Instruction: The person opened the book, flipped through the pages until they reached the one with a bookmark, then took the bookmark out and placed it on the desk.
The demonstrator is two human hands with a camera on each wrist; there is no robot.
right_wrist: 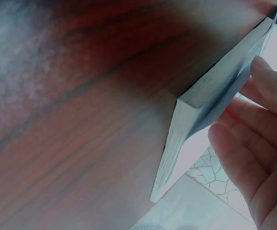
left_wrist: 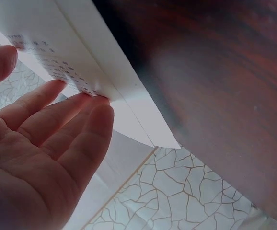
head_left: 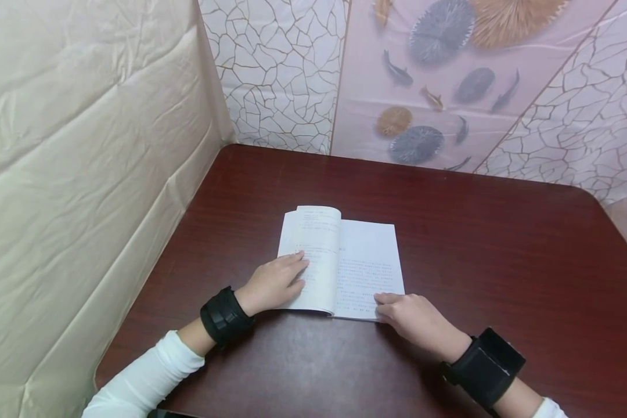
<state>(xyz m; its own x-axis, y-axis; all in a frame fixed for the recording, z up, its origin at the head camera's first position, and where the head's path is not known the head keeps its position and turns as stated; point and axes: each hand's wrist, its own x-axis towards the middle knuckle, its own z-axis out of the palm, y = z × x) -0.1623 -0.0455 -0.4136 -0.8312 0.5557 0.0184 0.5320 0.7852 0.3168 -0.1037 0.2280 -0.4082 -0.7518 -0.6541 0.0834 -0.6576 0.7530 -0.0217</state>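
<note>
An open book with printed text lies on the table, its left pages bowing up near the spine. My left hand rests on the left page, fingers extended across the print. In the left wrist view the fingertips of that left hand touch the paper beside lines of text. My right hand lies at the lower right corner of the right page, fingertips on the paper. From the right wrist, the thick page block shows edge-on, with the right hand's fingers loosely bent over the page.
The book sits on a dark reddish-brown wooden table. Cream cloth hangs along the left side. Behind the far table edge is a patterned covering. Black bands circle both wrists.
</note>
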